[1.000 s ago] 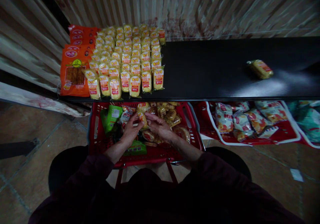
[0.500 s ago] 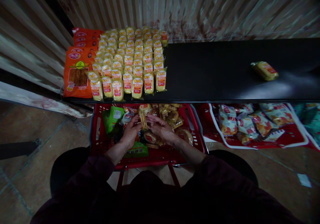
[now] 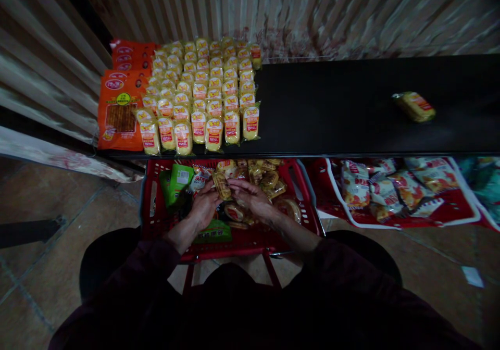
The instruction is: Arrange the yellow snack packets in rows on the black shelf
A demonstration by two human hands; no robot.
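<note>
pack [image 3: 222, 187]: over basket [image 3: 149, 204] contents, between hands | left hand [image 3: 205, 204]: clamped on pack's left side | right hand [image 3: 250, 198]: fingertips at pack's right edge, can't tell if gripping | green bag [image 3: 175, 183]: basket, left | shelf [image 3: 324, 105]: far side | cakes [image 3: 200, 90]: rows on shelf left, one alone right | orange bags [image 3: 120, 114]: left of rows

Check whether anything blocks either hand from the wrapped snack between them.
Nothing visible does: the snack is between the left hand and right hand, fingers of both at its sides. Other packets in the basket lie around, not in between.
</note>
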